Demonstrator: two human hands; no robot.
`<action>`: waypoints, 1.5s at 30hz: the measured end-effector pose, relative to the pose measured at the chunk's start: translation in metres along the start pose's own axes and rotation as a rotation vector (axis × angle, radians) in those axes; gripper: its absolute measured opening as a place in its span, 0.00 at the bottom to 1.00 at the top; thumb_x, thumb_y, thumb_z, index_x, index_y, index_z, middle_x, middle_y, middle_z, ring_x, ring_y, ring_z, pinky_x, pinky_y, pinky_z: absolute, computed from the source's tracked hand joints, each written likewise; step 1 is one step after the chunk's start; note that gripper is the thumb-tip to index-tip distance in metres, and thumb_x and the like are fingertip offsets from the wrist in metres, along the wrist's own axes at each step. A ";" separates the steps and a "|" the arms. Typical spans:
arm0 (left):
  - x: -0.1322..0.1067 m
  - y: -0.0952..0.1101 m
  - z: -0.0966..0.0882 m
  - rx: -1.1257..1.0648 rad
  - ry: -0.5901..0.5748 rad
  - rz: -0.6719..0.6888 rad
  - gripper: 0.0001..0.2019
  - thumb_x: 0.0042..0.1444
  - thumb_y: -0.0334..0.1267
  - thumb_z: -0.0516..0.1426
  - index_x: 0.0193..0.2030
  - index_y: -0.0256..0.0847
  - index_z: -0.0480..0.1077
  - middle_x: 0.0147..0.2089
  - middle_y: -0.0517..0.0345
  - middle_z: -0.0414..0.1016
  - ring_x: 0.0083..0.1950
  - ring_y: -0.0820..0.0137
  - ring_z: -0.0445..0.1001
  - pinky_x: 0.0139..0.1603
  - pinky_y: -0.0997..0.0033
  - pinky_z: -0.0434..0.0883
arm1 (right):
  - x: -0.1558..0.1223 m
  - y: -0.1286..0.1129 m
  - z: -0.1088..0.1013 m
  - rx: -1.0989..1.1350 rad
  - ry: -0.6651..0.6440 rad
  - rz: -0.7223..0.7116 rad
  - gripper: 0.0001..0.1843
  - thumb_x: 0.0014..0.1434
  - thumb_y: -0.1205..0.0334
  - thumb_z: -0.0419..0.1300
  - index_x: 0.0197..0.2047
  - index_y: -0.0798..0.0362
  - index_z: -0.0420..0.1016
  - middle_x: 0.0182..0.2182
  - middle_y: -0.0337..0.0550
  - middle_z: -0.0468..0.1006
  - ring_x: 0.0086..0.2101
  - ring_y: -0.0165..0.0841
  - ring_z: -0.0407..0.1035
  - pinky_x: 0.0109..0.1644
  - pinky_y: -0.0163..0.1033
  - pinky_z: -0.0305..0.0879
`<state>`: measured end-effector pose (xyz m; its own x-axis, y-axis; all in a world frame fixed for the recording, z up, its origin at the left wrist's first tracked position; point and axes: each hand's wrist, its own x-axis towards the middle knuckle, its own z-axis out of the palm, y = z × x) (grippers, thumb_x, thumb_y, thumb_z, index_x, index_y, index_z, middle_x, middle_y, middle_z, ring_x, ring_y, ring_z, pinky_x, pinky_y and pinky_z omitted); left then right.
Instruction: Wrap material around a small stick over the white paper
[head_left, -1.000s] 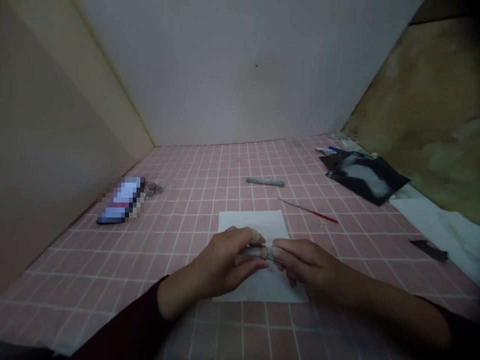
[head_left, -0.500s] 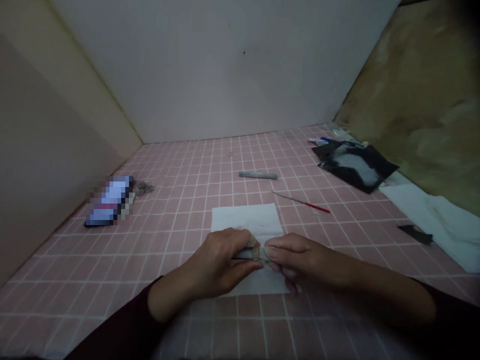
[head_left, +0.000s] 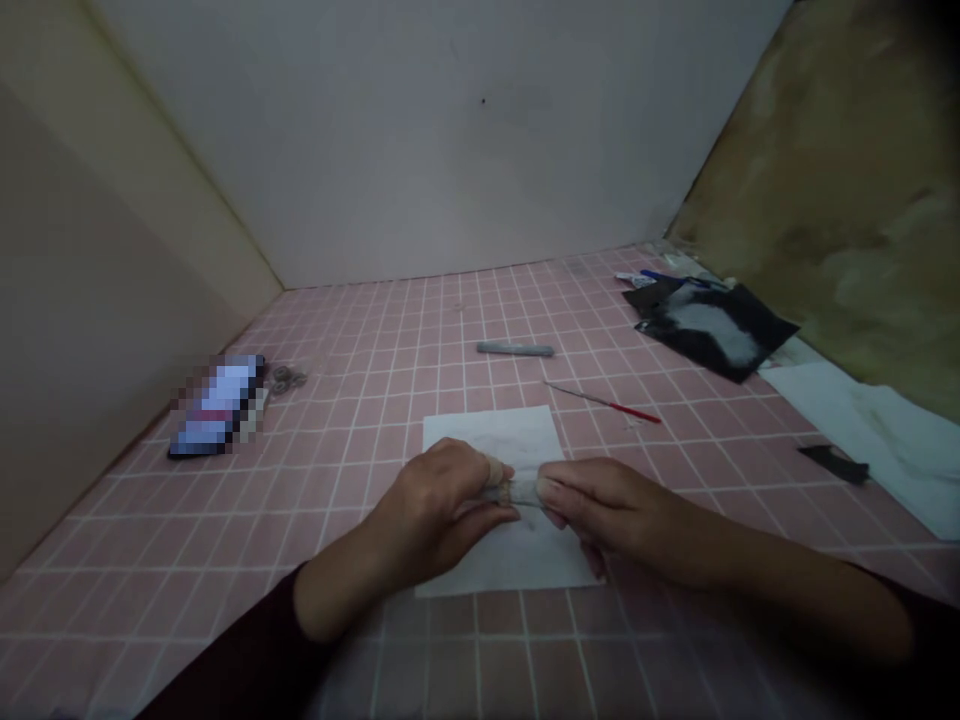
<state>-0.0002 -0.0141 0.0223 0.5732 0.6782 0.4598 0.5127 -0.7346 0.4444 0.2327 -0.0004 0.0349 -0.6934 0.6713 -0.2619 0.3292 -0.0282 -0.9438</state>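
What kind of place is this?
Likely a small craft or hand-work bench: a pink gridded tabletop boxed in by walls, with a thin red-handled tool and a pale-patched black sheet lying on it.

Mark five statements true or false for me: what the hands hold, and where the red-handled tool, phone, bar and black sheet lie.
1. The left hand and right hand both grip a grey piece. True.
2. The red-handled tool lies on the white paper. False: it lies beside it, on the checked surface.
3. The phone lies left of both hands. True.
4. The black sheet touches the phone. False: they are on opposite sides.
5. The grey bar lies beyond the white paper. True.
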 end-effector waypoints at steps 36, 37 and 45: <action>-0.004 0.002 -0.003 -0.066 -0.107 -0.127 0.07 0.56 0.35 0.60 0.40 0.38 0.68 0.34 0.57 0.74 0.36 0.69 0.71 0.39 0.68 0.69 | 0.002 0.006 0.006 -0.193 -0.009 -0.065 0.17 0.67 0.55 0.43 0.29 0.53 0.59 0.21 0.35 0.62 0.23 0.28 0.62 0.29 0.35 0.59; -0.004 0.000 -0.006 -0.047 -0.077 -0.149 0.08 0.56 0.35 0.60 0.41 0.38 0.68 0.35 0.57 0.75 0.37 0.69 0.72 0.39 0.69 0.69 | 0.002 0.005 0.002 -0.135 -0.009 -0.038 0.18 0.67 0.54 0.44 0.28 0.53 0.59 0.21 0.35 0.63 0.23 0.28 0.63 0.29 0.35 0.60; 0.000 0.004 0.005 -0.061 -0.122 -0.085 0.08 0.56 0.35 0.61 0.40 0.37 0.68 0.32 0.57 0.74 0.35 0.68 0.71 0.38 0.68 0.70 | 0.010 0.018 0.012 0.358 -0.113 0.123 0.20 0.61 0.46 0.51 0.27 0.53 0.61 0.15 0.29 0.55 0.15 0.23 0.53 0.22 0.31 0.62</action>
<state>0.0049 -0.0174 0.0198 0.6047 0.7281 0.3229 0.5253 -0.6693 0.5254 0.2241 -0.0030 0.0133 -0.7353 0.5615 -0.3795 0.1843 -0.3731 -0.9093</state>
